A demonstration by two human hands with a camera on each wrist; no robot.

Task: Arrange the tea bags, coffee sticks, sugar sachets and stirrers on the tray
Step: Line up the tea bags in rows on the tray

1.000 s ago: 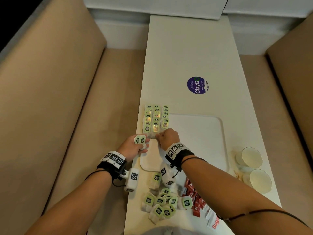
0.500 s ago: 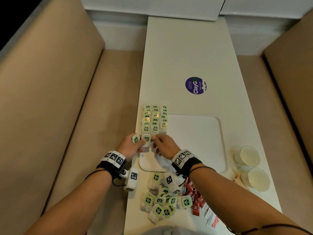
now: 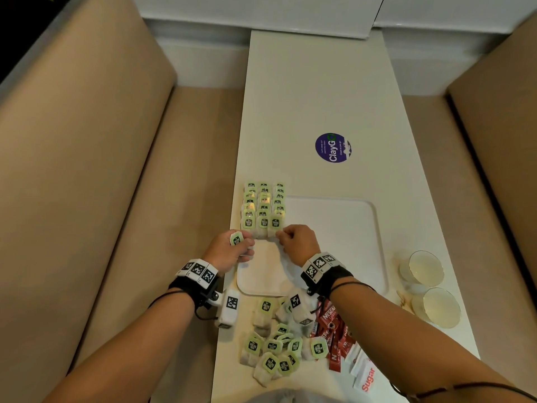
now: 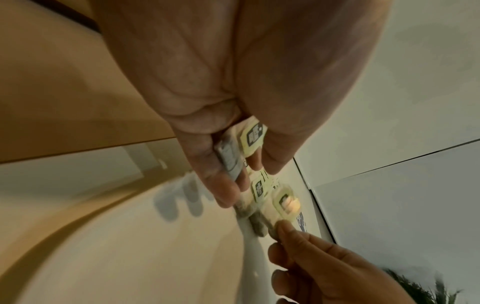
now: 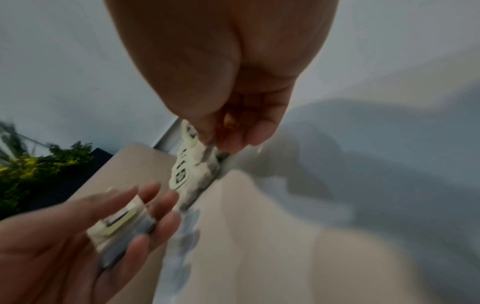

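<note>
Since a second ago one bag left the left hand (image 3: 232,251), which still grips one tea bag (image 3: 236,238); right hand (image 3: 296,241) pinches the front-row bag (image 3: 275,225) on the tray (image 3: 343,245). Best seat it flush, overlapping evenly.

You can't make out the print on the tea bag rows (image 3: 263,207), way too small from the head view. Your right hand (image 3: 297,242) covers the near end of the right row, and your forearm hides part of the coffee sticks (image 3: 334,333). The sugar sachets (image 3: 366,376) get partly covered too. The right wrist view is smeared, so the tea bag (image 5: 192,142) in your fingers (image 5: 255,135) is mush.
</note>
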